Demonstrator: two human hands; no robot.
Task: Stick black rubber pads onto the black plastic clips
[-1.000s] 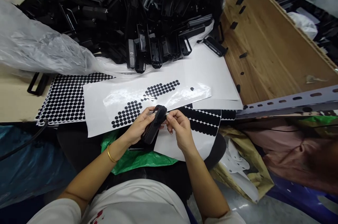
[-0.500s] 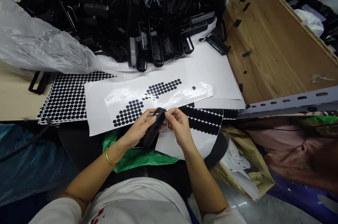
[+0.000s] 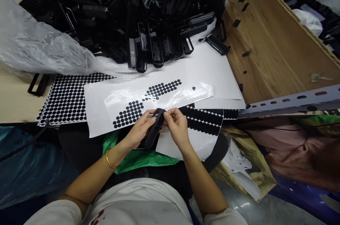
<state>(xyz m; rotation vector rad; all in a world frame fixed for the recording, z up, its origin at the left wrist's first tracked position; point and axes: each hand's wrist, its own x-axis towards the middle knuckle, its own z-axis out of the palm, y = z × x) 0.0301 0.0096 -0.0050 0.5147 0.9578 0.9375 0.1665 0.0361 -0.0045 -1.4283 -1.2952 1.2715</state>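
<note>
There are no words, numbers or signs that can be read here. The white sheets (image 3: 148, 94) only show plain black dots, with no letters on them.

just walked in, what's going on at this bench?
A person holds a black plastic part in the left hand, while the right hand pinches its top end. Just beyond lies a white sheet of black round stickers, partly used up. A heap of similar black parts fills the back of the table.

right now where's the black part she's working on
Head view, low centre: the black part is gripped between left hand and right hand, over the dot sheets.
</note>
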